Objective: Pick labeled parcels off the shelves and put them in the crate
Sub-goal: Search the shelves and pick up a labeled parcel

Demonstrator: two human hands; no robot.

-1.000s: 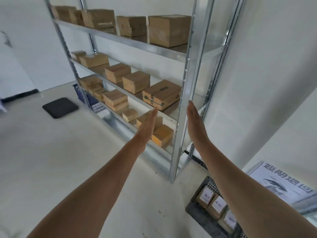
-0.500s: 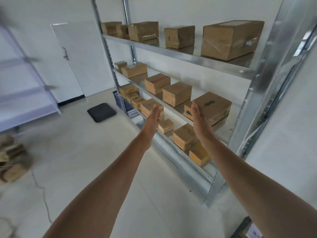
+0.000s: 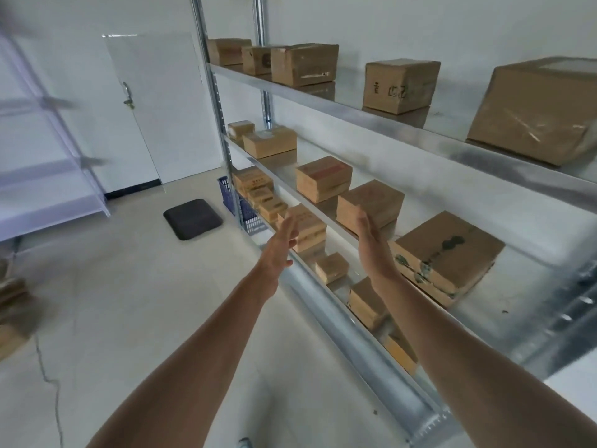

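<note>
White walls [image 3: 420, 21] and a tiled floor [image 3: 129, 302] are seen around a metal rack [image 3: 323, 305]. Since a second ago the view has been swung left along the rack. The crate is lost from sight, so a fresh pick is judged begun. Before the rack's middle shelf [image 3: 277, 161] the left hand [image 3: 279, 245] and right hand [image 3: 371, 244] are held empty, fingers straight, palms facing, and a cardboard parcel [image 3: 378, 197] is approached.

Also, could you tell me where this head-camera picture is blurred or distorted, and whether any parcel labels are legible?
Head view: the pale rack at far left is smeared by motion blur; the left hand is slightly blurred, the right hand sharper; the metal shelving bows from the wide-angle lens and mirrors the top-shelf parcel, whose print is too soft to read.
</note>
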